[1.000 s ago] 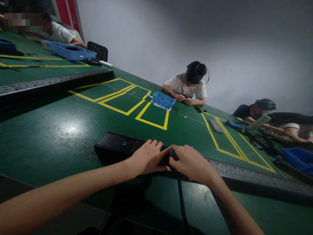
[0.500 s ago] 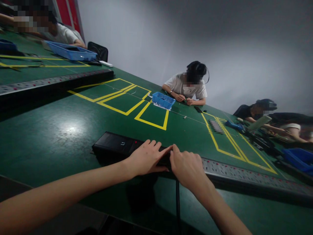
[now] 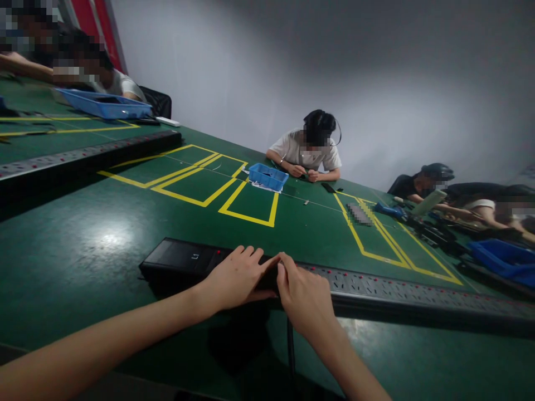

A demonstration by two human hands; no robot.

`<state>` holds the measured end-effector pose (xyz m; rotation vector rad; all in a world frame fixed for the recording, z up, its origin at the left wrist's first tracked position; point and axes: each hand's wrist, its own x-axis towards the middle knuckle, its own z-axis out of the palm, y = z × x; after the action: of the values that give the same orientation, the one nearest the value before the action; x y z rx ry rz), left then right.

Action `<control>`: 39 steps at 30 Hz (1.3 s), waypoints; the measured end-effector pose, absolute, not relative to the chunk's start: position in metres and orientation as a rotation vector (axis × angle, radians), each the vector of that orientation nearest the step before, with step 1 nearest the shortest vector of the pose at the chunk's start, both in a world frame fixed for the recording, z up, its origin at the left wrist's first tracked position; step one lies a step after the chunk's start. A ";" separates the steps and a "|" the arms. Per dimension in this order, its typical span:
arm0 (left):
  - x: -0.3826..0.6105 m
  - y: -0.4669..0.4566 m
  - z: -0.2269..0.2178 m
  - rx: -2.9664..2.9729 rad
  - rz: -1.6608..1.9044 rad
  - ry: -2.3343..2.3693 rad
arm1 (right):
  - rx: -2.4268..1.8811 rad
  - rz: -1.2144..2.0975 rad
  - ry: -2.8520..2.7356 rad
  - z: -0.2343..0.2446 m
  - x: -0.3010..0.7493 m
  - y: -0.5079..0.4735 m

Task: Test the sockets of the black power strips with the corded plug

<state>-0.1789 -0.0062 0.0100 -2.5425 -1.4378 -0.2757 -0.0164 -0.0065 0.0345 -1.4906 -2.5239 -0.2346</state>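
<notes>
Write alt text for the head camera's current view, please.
A person's left hand and right hand are close together over a long power strip on a green table, with a black cable near the right hand. Beyond are a blue basket, yellow tape outlines and a seated co-worker in a pale top, head bowed.

The long black power strip (image 3: 376,283) lies on the green table (image 3: 75,278), before the small blue plastic basket (image 3: 270,182).
</notes>
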 end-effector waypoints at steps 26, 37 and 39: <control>-0.178 -0.004 0.008 -2.584 -0.188 -1.464 | -1.058 0.336 -2.348 0.015 0.004 0.000; -0.177 -0.003 0.008 -2.585 -0.175 -1.444 | -0.912 0.255 -2.356 0.007 0.010 0.001; -0.178 -0.002 0.008 -2.589 -0.183 -1.447 | -0.886 0.108 -2.403 0.005 0.018 0.007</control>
<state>-0.1776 -0.0025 0.0075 -2.5894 -1.4469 -0.1830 0.0175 0.0065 0.0055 -0.8856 -2.4026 0.1075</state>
